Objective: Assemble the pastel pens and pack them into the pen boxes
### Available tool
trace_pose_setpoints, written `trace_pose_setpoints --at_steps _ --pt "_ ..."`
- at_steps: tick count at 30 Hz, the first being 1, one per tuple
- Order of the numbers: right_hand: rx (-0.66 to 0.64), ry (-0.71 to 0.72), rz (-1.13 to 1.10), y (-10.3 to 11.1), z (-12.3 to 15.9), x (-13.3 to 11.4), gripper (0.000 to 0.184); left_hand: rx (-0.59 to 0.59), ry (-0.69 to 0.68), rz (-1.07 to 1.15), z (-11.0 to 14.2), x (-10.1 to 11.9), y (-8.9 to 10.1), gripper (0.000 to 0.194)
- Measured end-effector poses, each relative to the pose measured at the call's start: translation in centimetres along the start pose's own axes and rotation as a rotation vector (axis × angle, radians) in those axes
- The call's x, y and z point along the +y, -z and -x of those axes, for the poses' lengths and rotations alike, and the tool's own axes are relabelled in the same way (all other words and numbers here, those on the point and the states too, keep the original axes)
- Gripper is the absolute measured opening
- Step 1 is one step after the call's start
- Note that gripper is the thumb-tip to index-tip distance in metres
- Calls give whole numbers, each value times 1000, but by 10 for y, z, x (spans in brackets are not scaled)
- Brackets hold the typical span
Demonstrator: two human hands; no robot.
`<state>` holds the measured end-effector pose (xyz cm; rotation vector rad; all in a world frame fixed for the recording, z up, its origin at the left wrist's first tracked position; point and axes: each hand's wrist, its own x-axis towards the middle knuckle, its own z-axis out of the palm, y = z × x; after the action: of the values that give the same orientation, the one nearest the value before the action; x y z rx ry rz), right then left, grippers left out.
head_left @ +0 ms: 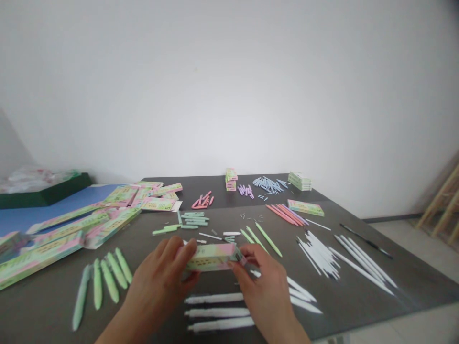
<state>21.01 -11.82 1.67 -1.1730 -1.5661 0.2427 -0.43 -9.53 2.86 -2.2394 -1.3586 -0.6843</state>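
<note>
A small pink and green pen box (pixel 210 257) is held up just above the dark table, lying sideways between my hands. The fingers of my left hand (pixel 163 272) are closed around its left end. At the right end, my right hand (pixel 263 279) pinches the end flap, with thumb and index finger on it. White pens (pixel 218 313) lie on the table below the box, partly covered by my right hand. Several green pens (pixel 107 277) rest to the left of my left hand. What is inside the box does not show.
Flattened and folded boxes (pixel 122 196) cover the left side beside a green tray (pixel 46 193). Pen parts in green, red, purple and blue (pixel 268 185) lie in groups. White refills (pixel 321 255) and white barrels (pixel 366 260) lie right. Box stacks (pixel 300 181) stand behind.
</note>
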Motion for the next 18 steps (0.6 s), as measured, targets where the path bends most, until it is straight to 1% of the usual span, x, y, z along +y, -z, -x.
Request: trace_pose_setpoints --at_steps 3,4,5,6,8,9,10,11,13,14,15,16,17,18 --pt "5 -98 -34 3 -3 0 17 -49 -36 -9 -6 -3 -1 40" --pt "-16 -106 -74 5 -6 -1 15 -45 -52 -4 -8 -4 -2 40" --pt "-51 -101 -123 6 -8 -1 9 -33 -67 5 -11 -5 -2 41" --pt "-97 -84 -168 8 -11 -2 7 -16 -78 15 -14 -6 -3 40" --pt "-167 -8 -206 10 -17 -3 27 8 -94 35 -19 -9 -4 38" --pt "-176 37 -200 11 -19 -3 32 16 -108 47 -22 -11 -5 37" --pt "-179 75 -192 12 -21 -3 33 24 -124 63 -24 -12 -5 36" --pt "-174 100 -192 12 -21 -4 29 31 -141 74 -26 -12 -6 36" --pt "-123 115 -214 11 -21 -6 21 82 -155 111 -28 -11 -6 38" --pt "-86 116 -222 11 -20 -7 21 130 -131 155 -28 -9 -7 43" --pt "-55 124 -223 11 -19 -9 21 179 -76 233 -27 -6 -7 51" --pt "-30 142 -215 11 -18 -10 22 229 13 368 -26 -2 -7 64" --pt "-11 172 -197 11 -17 -12 23 275 145 573 -25 3 -7 77" --pt "1 209 -170 11 -17 -14 25 299 320 837 -22 9 -7 88"
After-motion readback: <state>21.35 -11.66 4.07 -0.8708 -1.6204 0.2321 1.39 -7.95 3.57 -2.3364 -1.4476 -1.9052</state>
